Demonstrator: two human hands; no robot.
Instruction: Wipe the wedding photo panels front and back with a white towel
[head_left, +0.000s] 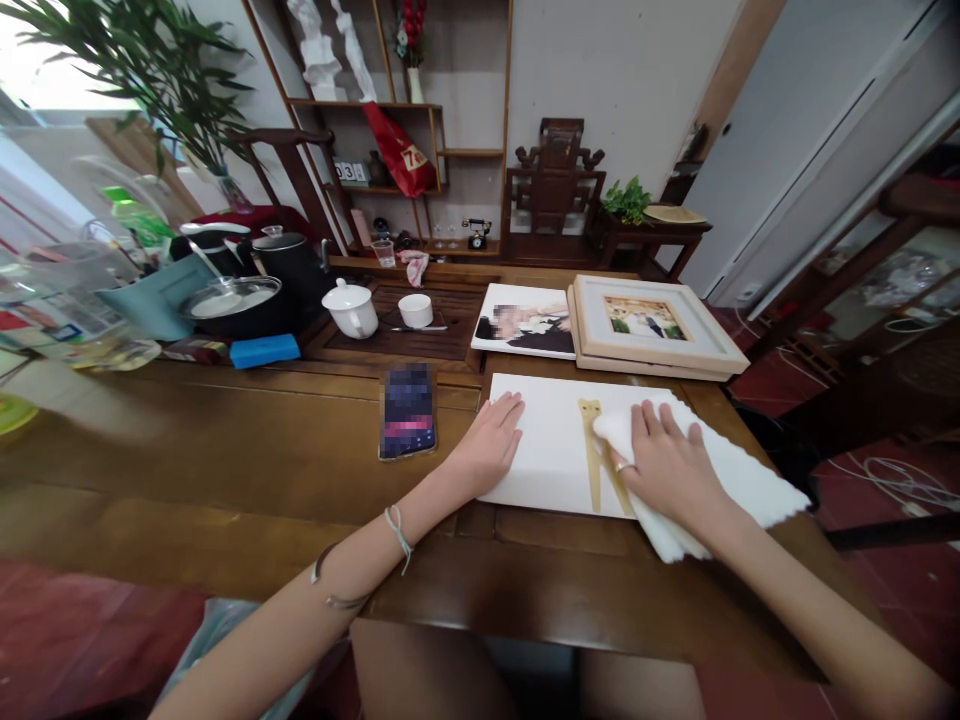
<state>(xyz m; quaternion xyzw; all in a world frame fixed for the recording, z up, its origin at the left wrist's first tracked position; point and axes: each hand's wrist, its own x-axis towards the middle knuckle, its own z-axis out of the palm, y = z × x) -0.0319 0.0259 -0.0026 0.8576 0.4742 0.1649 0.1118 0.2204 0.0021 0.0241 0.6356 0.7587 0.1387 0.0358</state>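
Observation:
A white rectangular board (pixel 547 455) lies flat near the front edge of the wooden table. My left hand (pixel 491 440) rests palm down on its left edge, fingers stretched out and holding nothing. Over the right part of the board, my right hand (pixel 667 465) presses on a white cloth (pixel 739 480), with its fingers curved over the bunched end. The cloth drapes past the board onto the table. Beside it, on the board, lies a long tapering tan strip (pixel 591 455) with small dark spots at its wide end. A second tan strip (pixel 619 485) is partly hidden by the cloth and hand.
Behind the board are a photo panel (pixel 517 335) and stacked framed pictures (pixel 660 345). A phone (pixel 408 410) lies left of my left hand. Further back stand a white lidded bowl (pixel 350 310), a small white cup (pixel 415 311), a blue block (pixel 265 351) and a black pan (pixel 232 315).

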